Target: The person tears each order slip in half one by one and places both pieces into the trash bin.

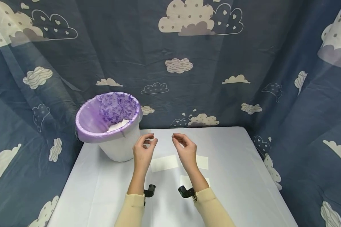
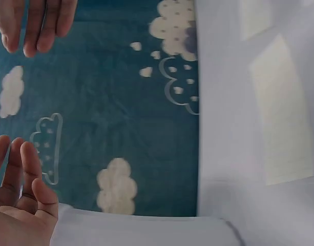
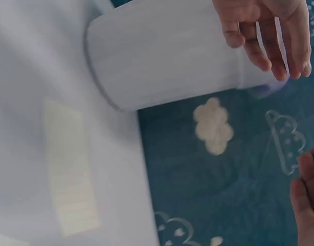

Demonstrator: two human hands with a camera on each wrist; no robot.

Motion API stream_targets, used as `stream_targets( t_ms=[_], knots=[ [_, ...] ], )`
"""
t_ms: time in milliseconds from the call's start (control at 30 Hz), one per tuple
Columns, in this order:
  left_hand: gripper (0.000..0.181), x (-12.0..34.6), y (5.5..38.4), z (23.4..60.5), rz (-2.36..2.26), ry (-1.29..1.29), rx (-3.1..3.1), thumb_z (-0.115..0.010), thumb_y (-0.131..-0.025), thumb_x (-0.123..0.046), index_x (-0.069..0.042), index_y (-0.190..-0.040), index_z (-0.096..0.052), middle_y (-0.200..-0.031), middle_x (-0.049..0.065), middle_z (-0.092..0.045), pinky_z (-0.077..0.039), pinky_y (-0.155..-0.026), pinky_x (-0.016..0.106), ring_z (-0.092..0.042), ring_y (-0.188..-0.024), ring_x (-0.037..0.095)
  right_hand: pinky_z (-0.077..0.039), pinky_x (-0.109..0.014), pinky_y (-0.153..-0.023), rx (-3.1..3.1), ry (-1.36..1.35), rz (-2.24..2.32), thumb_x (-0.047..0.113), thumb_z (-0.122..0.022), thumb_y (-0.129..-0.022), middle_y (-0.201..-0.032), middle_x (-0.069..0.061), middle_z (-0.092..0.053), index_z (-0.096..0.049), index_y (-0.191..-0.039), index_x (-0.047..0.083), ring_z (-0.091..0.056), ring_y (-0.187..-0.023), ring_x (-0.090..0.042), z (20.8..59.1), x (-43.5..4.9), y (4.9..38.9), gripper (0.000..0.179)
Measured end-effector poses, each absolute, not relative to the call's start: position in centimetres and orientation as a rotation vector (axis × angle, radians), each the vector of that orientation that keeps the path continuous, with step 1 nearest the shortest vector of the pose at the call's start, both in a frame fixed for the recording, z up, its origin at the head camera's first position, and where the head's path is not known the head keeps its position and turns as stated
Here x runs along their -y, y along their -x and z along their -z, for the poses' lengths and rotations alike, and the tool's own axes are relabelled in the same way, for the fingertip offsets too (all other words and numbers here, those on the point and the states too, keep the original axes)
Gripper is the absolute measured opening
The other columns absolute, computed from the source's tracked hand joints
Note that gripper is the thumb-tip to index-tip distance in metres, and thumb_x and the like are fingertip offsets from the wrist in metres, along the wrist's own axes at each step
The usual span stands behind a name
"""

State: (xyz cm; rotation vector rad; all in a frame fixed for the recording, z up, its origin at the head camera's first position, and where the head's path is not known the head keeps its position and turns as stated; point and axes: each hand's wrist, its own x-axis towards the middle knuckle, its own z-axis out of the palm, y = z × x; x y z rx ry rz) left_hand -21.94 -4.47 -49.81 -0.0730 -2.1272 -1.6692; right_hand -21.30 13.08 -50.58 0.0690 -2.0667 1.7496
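My left hand point(image 1: 143, 151) hovers above the table, just right of the bin, with fingers loosely bent and nothing in them. Facing it across a gap, my right hand point(image 1: 186, 153) hangs in a similar pose, also holding nothing. Beneath and between them lies a pale cream paper slip point(image 1: 164, 163) on the table. A second slip point(image 1: 202, 162) is partly covered by the right hand, and a third slip point(image 1: 193, 180) sits nearer, behind the right wrist. In the left wrist view the left hand point(image 2: 26, 189) shows its spread, slightly bent fingers.
A white bin point(image 1: 120, 146) with a purple liner point(image 1: 119, 105) stands at the table's back left. Cream pieces point(image 1: 117, 125) lie inside it. The white table point(image 1: 233, 176) meets a dark cloud-print curtain point(image 1: 199, 94) at the back and sides.
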Motion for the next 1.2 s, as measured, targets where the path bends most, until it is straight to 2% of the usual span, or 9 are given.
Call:
stream_targets(
  t_ms=[300,633,867,1033,1200],
  knots=[
    [0.027,4.4,21.5,53.0,1.648,0.043,2.258,-0.084,-0.092,-0.019,-0.018,-0.118,-0.077,-0.114,0.002,-0.076,-0.043,-0.074,0.022,-0.066,-0.087,0.015,-0.055,-0.035,-0.109,2.164,-0.05,-1.774,0.012,-0.077,-0.097,-0.12,-0.005,-0.079,-0.075,-0.124,0.009,-0.073,-0.116,-0.023,54.6,-13.7,20.8,0.027],
    [0.029,4.3,21.5,56.2,1.605,0.032,2.345,-0.085,-0.091,-0.018,-0.019,-0.119,-0.077,-0.118,0.001,-0.076,-0.046,-0.071,0.021,-0.066,-0.084,0.011,-0.054,-0.034,-0.111,2.25,-0.017,-1.749,0.011,-0.08,-0.095,-0.125,-0.005,-0.078,-0.074,-0.128,0.008,-0.071,-0.121,-0.024,58.7,-13.8,20.9,0.034],
    [0.03,4.1,21.4,58.5,1.651,-0.014,2.397,-0.083,-0.092,-0.017,-0.016,-0.121,-0.076,-0.121,0.003,-0.075,-0.051,-0.069,0.021,-0.066,-0.085,0.012,-0.053,-0.043,-0.113,2.328,-0.01,-1.705,0.009,-0.081,-0.093,-0.129,-0.008,-0.076,-0.073,-0.13,0.01,-0.069,-0.125,-0.029,60.7,-13.7,21.0,0.039],
    [0.032,3.7,21.3,59.8,1.709,-0.054,2.413,-0.083,-0.092,-0.016,-0.017,-0.123,-0.075,-0.124,0.004,-0.073,-0.052,-0.068,0.02,-0.065,-0.087,0.012,-0.05,-0.05,-0.115,2.385,-0.033,-1.67,0.002,-0.082,-0.09,-0.134,-0.013,-0.074,-0.07,-0.133,0.006,-0.067,-0.129,-0.035,62.1,-13.5,21.3,0.045],
    [0.036,3.5,21.5,61.4,1.685,-0.084,2.442,-0.085,-0.09,-0.013,-0.012,-0.125,-0.075,-0.125,0.006,-0.073,-0.053,-0.066,0.02,-0.066,-0.086,0.013,-0.048,-0.054,-0.117,2.46,-0.044,-1.631,0.004,-0.083,-0.089,-0.138,-0.015,-0.072,-0.069,-0.136,0.006,-0.063,-0.134,-0.038,63.3,-13.3,21.8,0.049]
  ],
)
